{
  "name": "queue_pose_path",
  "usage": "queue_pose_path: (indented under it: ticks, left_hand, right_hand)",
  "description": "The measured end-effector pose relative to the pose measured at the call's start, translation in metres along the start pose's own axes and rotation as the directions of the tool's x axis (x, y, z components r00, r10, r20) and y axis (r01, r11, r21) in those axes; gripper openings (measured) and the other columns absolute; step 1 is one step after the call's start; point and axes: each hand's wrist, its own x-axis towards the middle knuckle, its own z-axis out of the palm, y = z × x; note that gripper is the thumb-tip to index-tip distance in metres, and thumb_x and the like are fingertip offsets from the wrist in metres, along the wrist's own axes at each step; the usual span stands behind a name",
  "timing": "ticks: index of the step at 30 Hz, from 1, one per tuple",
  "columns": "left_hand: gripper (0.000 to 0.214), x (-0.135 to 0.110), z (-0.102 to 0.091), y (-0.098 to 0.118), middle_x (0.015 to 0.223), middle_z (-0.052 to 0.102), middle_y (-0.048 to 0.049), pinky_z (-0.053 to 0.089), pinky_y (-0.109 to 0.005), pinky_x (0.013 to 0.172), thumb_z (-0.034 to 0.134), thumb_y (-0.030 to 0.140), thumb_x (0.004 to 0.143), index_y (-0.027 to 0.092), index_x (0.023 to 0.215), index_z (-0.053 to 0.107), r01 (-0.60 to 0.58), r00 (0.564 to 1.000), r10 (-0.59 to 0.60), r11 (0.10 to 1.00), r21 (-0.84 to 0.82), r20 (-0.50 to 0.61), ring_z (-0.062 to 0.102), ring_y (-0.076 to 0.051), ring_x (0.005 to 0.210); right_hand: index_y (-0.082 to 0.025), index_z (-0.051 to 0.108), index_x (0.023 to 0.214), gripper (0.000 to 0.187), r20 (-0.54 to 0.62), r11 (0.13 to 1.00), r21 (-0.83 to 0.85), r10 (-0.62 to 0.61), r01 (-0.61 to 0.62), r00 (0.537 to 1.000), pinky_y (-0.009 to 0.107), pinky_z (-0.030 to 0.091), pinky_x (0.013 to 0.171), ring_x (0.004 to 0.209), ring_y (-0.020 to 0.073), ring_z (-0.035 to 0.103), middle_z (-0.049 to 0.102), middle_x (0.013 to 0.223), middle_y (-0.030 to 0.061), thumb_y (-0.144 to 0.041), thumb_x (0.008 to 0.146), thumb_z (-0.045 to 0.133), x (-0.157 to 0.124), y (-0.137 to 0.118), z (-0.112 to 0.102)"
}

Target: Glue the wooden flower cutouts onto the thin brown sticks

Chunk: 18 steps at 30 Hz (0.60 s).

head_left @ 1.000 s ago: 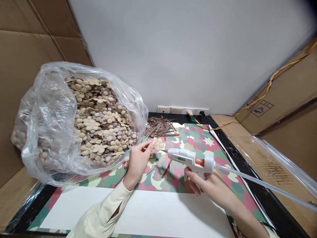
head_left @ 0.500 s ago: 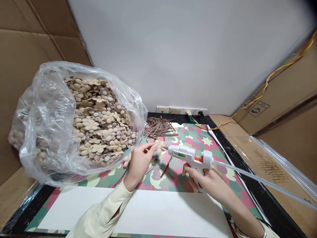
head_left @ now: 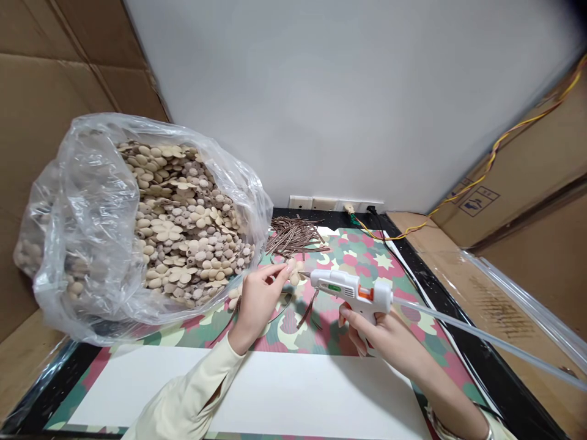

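Between thumb and fingers, my left hand [head_left: 261,296] pinches a small beige fabric flower [head_left: 296,272] above the mat. My right hand [head_left: 373,333] is wrapped round the handle of a white hot glue gun [head_left: 342,286], which points left. Its nozzle tip reaches the flower; whether they touch I cannot tell. A long clear glue stick [head_left: 458,325] trails out of the gun's back. Below the flower lie a few loose brown cords [head_left: 308,310]. Partly hidden behind my left wrist is another beige flower [head_left: 235,297].
A clear plastic bag [head_left: 92,232] full of beige and greyish flowers stands at left. Brown cords [head_left: 297,235] lie bundled near the wall sockets [head_left: 323,203]. A white sheet [head_left: 275,391] covers the front of the camouflage mat [head_left: 362,244]. Cardboard [head_left: 527,256] and a yellow-red cable [head_left: 493,156] are at right.
The glue gun has shifted very slightly left, its nozzle nearer the flower. My left hand keeps almost the same place and pinch.
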Motion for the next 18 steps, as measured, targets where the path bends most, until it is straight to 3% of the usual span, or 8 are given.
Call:
queue_pose_path:
  ticks: [18]
  left_hand:
    - [0.028,0.0004,-0.0008,0.0005,0.086,0.073,-0.0020,0.043,-0.021,0.066,0.059,0.040,0.080,0.017,0.086,0.073,0.017,1.000,-0.017,1.000,-0.019,-0.001,0.062,-0.016,0.075]
  right_hand:
    - [-0.019,0.040,0.054,0.044,0.034,1.000,-0.023,-0.010,0.011,0.999,0.024,0.038,0.062,0.052,0.0119,0.050,0.047,0.047,-0.0034,-0.039,0.093,0.036,0.0006,0.0025,-0.0012]
